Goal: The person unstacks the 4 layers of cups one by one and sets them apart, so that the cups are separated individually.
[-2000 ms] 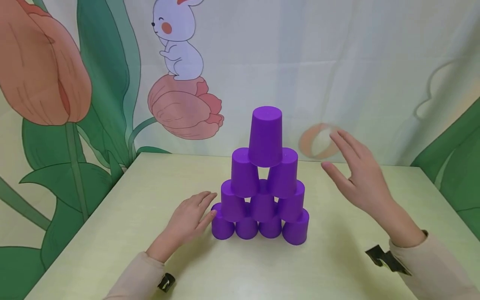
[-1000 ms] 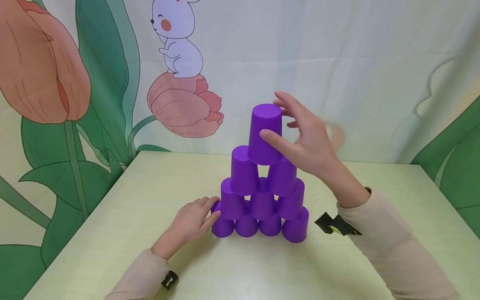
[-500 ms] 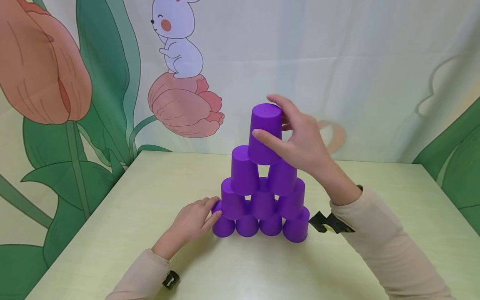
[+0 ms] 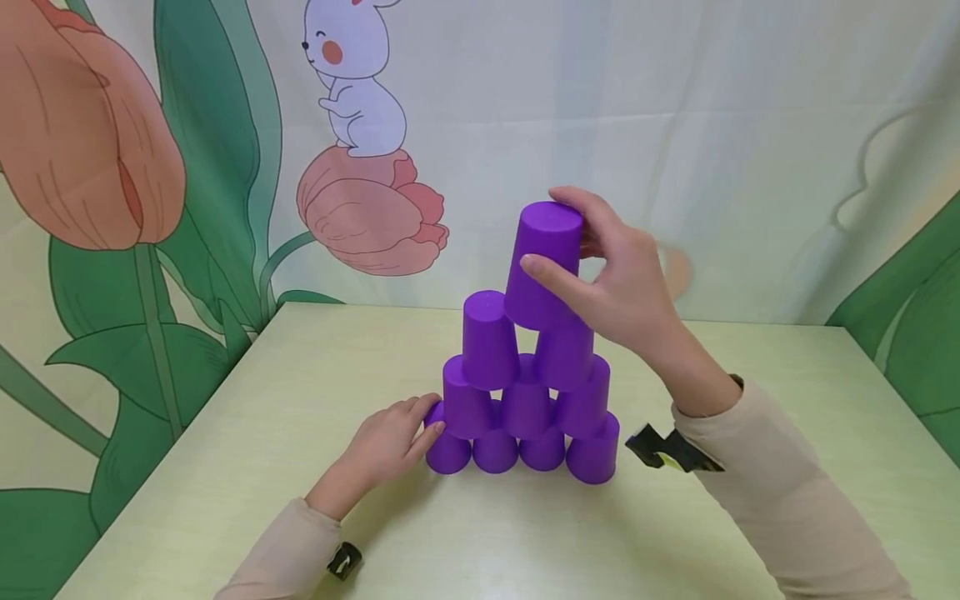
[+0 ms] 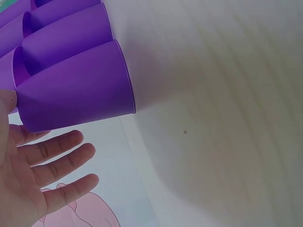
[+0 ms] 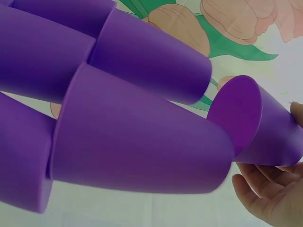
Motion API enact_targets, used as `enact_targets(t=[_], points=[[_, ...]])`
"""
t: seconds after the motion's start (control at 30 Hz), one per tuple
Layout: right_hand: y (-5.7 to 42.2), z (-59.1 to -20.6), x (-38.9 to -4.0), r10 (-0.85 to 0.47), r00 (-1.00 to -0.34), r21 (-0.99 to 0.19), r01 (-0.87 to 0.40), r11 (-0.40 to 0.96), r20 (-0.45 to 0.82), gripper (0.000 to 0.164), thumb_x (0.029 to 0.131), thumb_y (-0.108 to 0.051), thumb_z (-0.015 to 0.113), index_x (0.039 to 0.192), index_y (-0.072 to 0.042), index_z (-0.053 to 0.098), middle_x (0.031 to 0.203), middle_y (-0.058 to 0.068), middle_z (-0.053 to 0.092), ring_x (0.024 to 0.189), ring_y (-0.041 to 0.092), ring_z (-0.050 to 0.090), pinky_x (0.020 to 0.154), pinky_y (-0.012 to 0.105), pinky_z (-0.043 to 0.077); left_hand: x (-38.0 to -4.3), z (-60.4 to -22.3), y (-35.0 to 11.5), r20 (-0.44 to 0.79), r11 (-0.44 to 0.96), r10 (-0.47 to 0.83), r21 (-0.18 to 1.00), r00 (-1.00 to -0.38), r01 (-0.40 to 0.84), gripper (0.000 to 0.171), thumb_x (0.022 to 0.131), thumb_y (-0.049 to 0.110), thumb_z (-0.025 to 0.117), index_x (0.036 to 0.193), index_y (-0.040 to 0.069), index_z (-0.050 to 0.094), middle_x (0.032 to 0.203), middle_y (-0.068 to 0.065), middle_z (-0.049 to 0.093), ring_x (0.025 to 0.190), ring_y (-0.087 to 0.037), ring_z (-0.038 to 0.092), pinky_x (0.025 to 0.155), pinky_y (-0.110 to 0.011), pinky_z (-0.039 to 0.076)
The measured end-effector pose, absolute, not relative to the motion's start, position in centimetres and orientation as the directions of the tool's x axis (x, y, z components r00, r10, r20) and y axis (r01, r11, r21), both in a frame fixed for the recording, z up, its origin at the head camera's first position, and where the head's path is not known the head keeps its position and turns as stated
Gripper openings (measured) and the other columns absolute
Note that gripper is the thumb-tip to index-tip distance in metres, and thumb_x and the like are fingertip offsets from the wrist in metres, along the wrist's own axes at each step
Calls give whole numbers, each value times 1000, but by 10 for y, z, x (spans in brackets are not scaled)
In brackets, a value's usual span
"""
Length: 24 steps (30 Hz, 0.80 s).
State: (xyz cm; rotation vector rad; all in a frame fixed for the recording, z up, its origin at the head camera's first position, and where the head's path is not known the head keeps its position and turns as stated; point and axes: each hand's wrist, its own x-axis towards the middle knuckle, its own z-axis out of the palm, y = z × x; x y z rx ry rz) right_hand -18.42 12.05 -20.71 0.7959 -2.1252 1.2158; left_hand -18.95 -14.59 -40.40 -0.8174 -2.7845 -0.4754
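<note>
Upside-down purple cups form a pyramid. My right hand (image 4: pixel 630 287) holds the top cup (image 4: pixel 551 237), thumb across its near side and fingers behind. That cup tilts and overlaps the two cups below it. In the right wrist view its open mouth (image 6: pixel 236 116) shows beside the base of a cup (image 6: pixel 142 137) in the stack. My left hand (image 4: pixel 382 442) is at the bottom-left cup (image 4: pixel 447 454), thumb and index finger on either side of its top. The left wrist view shows the other fingers (image 5: pixel 64 163) straight and spread, off the cup (image 5: pixel 75 90).
Three cups (image 4: pixel 527 412) make the second row up, with several in the bottom row on a pale table (image 4: pixel 480 533). A curtain (image 4: pixel 750 167) printed with tulips and a rabbit hangs behind. Dark straps (image 4: pixel 675 450) show at both sleeves.
My right hand has come in from the right, taken hold of the top cup and shifted it slightly right, tilting it. My left hand has moved a little onto the bottom-left cup.
</note>
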Motion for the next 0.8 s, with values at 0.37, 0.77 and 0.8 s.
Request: enact_targets(t=[0.37,0.77,0.8], points=[[147,-206,-161,-145,-576,-478,-773,417,805,54,73,-1,71,123,4,50,103,13,63,86,6,59,76,21,46,-188,-405,-144,290,788,478,277,-829,551,31,93,24,49,116,4,52,95,-6,61,83,-19,59,68,-37,48],[189,-223,-150,5,-551,-489,-736,468,835,55,72,0,72,122,2,53,102,-11,59,86,3,58,78,16,44,-187,-410,-142,277,762,454,372,-847,530,36,95,23,46,123,1,47,109,-11,58,96,-23,58,78,-40,48],[192,-226,-150,16,-562,-499,-721,481,827,55,72,0,73,123,2,53,103,-12,58,86,2,58,78,15,44,-187,-411,-142,275,761,452,378,-848,528,37,95,23,46,124,1,47,112,-12,57,98,-24,58,79,-40,47]])
